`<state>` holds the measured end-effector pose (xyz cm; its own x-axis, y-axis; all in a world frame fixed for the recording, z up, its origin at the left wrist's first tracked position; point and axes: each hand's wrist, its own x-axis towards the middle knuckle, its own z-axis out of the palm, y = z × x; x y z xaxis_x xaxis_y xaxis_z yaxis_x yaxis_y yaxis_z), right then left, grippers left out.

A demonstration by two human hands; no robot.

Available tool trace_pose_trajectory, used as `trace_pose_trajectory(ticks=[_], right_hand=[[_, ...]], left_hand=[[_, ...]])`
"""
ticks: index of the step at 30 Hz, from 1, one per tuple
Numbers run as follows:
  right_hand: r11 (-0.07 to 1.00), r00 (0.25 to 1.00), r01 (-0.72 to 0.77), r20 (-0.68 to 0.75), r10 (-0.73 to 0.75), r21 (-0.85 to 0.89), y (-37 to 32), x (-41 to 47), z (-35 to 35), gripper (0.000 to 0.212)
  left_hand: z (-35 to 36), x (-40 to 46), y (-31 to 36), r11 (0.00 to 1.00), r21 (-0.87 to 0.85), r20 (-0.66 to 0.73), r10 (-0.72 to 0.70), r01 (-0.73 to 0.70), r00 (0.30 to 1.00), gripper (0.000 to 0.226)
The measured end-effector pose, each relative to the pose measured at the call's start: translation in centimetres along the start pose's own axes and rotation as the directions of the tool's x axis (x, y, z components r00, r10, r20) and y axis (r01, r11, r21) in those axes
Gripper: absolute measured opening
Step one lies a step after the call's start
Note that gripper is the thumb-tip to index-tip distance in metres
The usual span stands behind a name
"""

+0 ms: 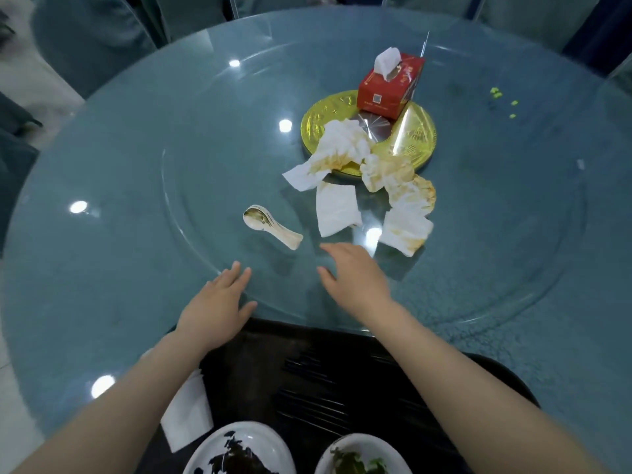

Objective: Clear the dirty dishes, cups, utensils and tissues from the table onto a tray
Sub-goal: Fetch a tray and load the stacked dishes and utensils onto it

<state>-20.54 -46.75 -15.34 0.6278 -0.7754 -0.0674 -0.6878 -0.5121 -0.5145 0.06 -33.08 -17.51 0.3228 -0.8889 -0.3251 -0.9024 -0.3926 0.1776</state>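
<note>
Over the near part of the glass table (113, 186), both hands are stretched forward with nothing held. The right hand (354, 273) has a wide, relaxed grip, fingers spread and pointing far-left; the left hand (219, 302) lies flat and open beside it, at the edge of the glass turntable (513, 268).

The step in hand is judged to be the reach for what is left on the table. The white spoon (272, 226) lies just beyond and between the two hands, bowl far-left, handle towards the right hand. The soiled tissues (362, 186) are scattered just beyond the right hand, the nearest sheets close to its fingertips, the farthest draped over the gold plate (314, 121), where a red tissue box (390, 85) also stands.

Next, a pinch is called for, on the spoon handle or the nearest tissue, followed by a carry back to the dark tray (342, 388) at the near edge, where two dirty dishes (239, 449), chopsticks and a tissue already lie.
</note>
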Motion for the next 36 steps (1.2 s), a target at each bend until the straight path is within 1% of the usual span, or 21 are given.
trace_pose_trajectory(ticks=[3,5,6,7,8,9,10,12,14,18,20,24,27,30,32,34,36], right_hand=[[0.998,0.999,0.040,-0.004,-0.040,-0.039,-2.5,3.6,1.4,0.058],[0.992,0.999,0.031,0.040,-0.026,-0.120,-3.4,5.5,2.5,0.068],[0.986,0.998,0.017,0.057,-0.008,-0.166,-3.5,6.2,3.0,0.067],[0.976,0.998,0.002,0.054,0.010,-0.218,-3.5,6.7,3.4,0.061],[0.961,0.999,-0.008,0.031,0.017,-0.276,-3.4,6.9,3.6,0.051],[0.944,1.000,-0.009,0.004,0.010,-0.329,-3.1,7.0,3.6,0.040],[0.930,1.000,0.000,-0.016,-0.007,-0.367,-2.8,6.8,3.6,0.033],[0.919,0.998,0.038,-0.022,-0.051,-0.391,-2.1,6.3,3.5,0.033],[0.932,0.999,0.044,-0.009,-0.050,-0.359,-1.2,5.4,3.4,0.037],[0.977,0.999,-0.028,0.011,0.032,-0.213,0.7,2.1,2.2,0.043],[0.989,0.997,-0.078,-0.022,0.076,-0.122,2.0,-0.7,1.3,0.042],[0.983,0.978,-0.177,-0.120,0.170,-0.053,4.9,-8.3,-0.3,0.036],[0.953,0.934,-0.296,-0.190,0.304,0.070,6.8,-14.8,-1.4,0.030],[0.873,0.852,-0.463,-0.196,0.486,0.155,8.2,-20.7,-1.6,0.023],[0.802,0.779,-0.576,-0.189,0.598,0.160,9.0,-24.0,-1.4,0.019],[0.734,0.712,-0.665,-0.179,0.679,0.139,9.4,-26.4,-1.0,0.019],[0.698,0.678,-0.698,-0.167,0.716,0.161,9.3,-27.9,-0.4,0.024]], left_hand=[[-0.1,-0.6,1.0,0.999,0.024,-0.005,0.043,-0.042,0.999,0.066],[0.1,-1.1,1.8,0.997,0.036,-0.005,0.068,-0.068,0.998,0.067],[0.2,-1.3,2.1,0.997,0.033,-0.005,0.075,-0.075,0.997,0.068],[0.3,-1.5,2.4,0.996,0.029,-0.008,0.082,-0.082,0.997,0.068],[0.4,-1.7,2.7,0.996,0.025,-0.013,0.089,-0.089,0.996,0.067],[0.4,-1.8,3.0,0.995,0.018,-0.019,0.097,-0.097,0.995,0.067],[0.5,-1.9,3.3,0.995,0.008,-0.021,0.102,-0.102,0.995,0.067],[0.6,-2.2,3.8,0.994,-0.009,-0.014,0.107,-0.107,0.994,0.066],[0.8,-2.5,4.4,0.994,-0.016,0.002,0.112,-0.112,0.994,0.067],[0.8,-2.8,5.7,0.994,-0.008,0.043,0.113,-0.113,0.993,0.070],[0.7,-2.9,6.3,0.994,0.011,0.071,0.108,-0.109,0.992,0.071],[0.5,-3.2,7.4,0.993,0.054,0.121,0.093,-0.101,0.988,0.072],[0.3,-3.4,8.1,0.989,0.102,0.145,0.089,-0.105,0.985,0.075],[0.2,-3.4,8.5,0.983,0.153,0.171,0.078,-0.104,0.982,0.077],[0.2,-3.4,8.7,0.977,0.184,0.178,0.071,-0.104,0.981,0.078],[0.3,-3.3,8.9,0.973,0.206,0.182,0.066,-0.103,0.981,0.078],[0.3,-3.2,9.0,0.969,0.222,0.184,0.066,-0.106,0.981,0.079]])
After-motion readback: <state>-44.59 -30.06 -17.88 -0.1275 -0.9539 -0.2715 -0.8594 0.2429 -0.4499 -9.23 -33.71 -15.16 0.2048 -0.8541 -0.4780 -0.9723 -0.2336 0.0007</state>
